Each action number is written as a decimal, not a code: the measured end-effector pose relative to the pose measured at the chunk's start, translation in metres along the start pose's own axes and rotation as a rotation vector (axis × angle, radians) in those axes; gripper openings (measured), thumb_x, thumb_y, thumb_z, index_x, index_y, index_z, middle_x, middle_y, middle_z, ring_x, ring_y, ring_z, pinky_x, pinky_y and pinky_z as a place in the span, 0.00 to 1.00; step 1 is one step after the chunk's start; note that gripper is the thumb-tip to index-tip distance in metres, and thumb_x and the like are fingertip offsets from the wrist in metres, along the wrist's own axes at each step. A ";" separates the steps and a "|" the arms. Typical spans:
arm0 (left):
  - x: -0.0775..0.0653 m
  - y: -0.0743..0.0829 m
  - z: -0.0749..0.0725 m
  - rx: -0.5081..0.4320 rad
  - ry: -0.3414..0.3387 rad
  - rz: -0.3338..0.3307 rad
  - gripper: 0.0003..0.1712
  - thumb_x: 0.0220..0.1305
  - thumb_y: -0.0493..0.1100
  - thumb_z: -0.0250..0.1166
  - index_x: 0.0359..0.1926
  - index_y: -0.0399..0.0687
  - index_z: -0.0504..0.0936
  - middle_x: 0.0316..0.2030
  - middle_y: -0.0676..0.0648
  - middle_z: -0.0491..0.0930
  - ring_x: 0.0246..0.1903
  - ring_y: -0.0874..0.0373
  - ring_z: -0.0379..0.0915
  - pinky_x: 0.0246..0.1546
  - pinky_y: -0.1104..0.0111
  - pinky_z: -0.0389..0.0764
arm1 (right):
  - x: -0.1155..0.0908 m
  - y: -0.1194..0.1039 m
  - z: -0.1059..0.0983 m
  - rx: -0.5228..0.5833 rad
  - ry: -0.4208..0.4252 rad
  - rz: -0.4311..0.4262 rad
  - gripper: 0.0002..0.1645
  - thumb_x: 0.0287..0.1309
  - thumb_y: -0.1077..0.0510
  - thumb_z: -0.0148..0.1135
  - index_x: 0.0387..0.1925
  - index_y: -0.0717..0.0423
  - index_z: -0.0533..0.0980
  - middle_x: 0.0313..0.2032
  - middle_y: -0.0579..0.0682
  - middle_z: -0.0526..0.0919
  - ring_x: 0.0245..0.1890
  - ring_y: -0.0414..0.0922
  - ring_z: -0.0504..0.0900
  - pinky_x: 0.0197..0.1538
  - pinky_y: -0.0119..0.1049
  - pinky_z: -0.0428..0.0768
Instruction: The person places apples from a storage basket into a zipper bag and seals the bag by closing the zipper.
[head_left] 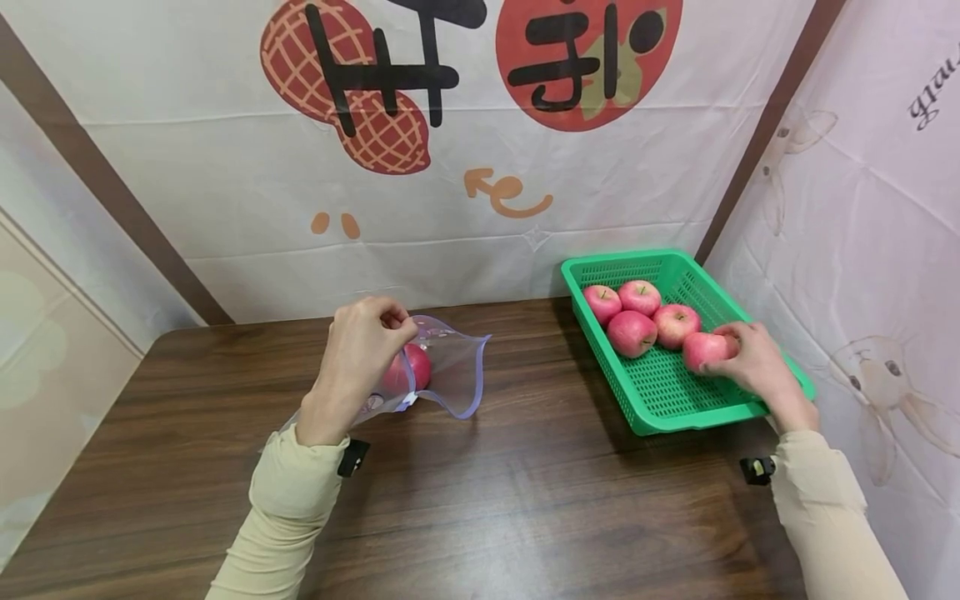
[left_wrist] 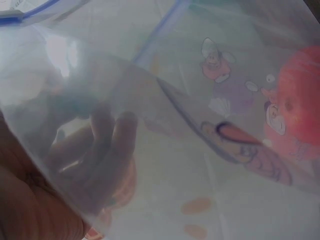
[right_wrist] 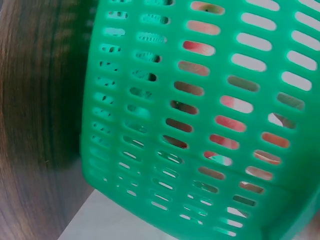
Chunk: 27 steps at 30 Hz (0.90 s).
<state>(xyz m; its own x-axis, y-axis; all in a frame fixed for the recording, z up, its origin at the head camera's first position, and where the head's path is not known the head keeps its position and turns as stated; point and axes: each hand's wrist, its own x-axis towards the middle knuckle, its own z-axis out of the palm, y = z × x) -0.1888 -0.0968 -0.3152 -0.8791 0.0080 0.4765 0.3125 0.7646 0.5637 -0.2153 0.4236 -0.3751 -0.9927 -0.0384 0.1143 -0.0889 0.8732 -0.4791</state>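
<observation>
One round pinkish-red apple [head_left: 699,352] gripped in the right hand [head_left: 756,363], way off right of the clear, purple-edged plastic bag [head_left: 456,377] the left hand [head_left: 360,346] pinches.

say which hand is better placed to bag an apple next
Likely the right hand: it grips an apple in the green basket, while the left hand pinches the clear bag.

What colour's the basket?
Plain green all over: the basket shows best in the head view.
</observation>
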 end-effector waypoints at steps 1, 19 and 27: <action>0.000 0.000 0.000 0.000 0.001 -0.001 0.05 0.50 0.35 0.63 0.22 0.44 0.84 0.21 0.48 0.81 0.26 0.55 0.74 0.27 0.67 0.72 | -0.001 -0.001 0.000 -0.001 0.024 -0.008 0.38 0.48 0.56 0.75 0.56 0.73 0.70 0.52 0.75 0.66 0.50 0.66 0.66 0.50 0.62 0.69; -0.001 0.001 0.000 0.010 -0.005 -0.003 0.05 0.51 0.36 0.64 0.22 0.44 0.84 0.21 0.48 0.81 0.24 0.54 0.74 0.26 0.66 0.72 | -0.003 -0.037 -0.013 0.028 0.212 -0.024 0.39 0.51 0.53 0.75 0.60 0.69 0.70 0.56 0.71 0.67 0.48 0.68 0.74 0.46 0.56 0.74; -0.001 0.001 0.001 0.015 -0.025 -0.027 0.05 0.51 0.37 0.64 0.22 0.46 0.85 0.20 0.48 0.82 0.25 0.55 0.75 0.27 0.66 0.72 | -0.002 -0.056 -0.016 0.035 0.247 -0.038 0.39 0.51 0.52 0.75 0.60 0.67 0.71 0.57 0.70 0.68 0.49 0.65 0.75 0.45 0.50 0.72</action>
<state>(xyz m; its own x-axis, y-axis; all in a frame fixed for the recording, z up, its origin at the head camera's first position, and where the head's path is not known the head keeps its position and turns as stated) -0.1878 -0.0956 -0.3155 -0.8957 0.0031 0.4446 0.2833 0.7746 0.5654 -0.2070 0.3826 -0.3347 -0.9391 0.0525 0.3396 -0.1329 0.8559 -0.4998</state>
